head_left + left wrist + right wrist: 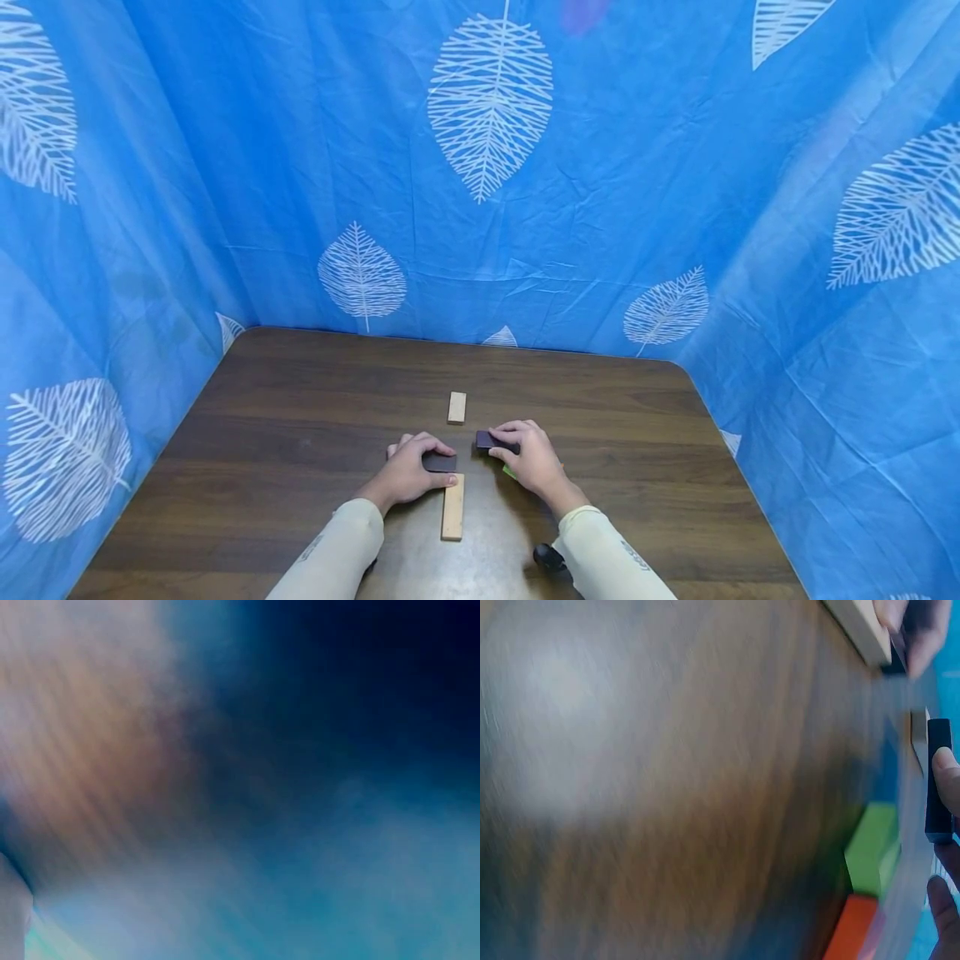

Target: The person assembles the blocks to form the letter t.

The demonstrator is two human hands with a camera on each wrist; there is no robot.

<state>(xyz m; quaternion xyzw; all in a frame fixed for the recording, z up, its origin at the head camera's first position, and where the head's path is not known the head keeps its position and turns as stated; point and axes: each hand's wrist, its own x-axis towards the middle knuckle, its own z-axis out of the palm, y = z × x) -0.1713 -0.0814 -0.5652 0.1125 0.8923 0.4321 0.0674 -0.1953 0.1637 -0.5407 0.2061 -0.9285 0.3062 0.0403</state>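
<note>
One short pale block [457, 407] farthest out, long pale block [452, 510] nearer; right hand [534, 457] mostly hides green block [871, 849] and orange block [851, 927] from the head view. Brown table [300, 400], blue leaf-print curtain [600, 167]. Left hand [408, 472] grips dark block [441, 463] by the long one's far end; right pinches second dark block [486, 439] nearby.

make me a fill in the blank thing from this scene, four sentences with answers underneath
1. The dark block nearest the long pale block is held in the person's ____ hand.
2. The small pale block lies ____ from the person than the long one.
3. In the right wrist view, the block directly above the orange block is ____.
4. The blue curtain is printed with white ____.

Missing words: left; farther; green; leaves
</note>
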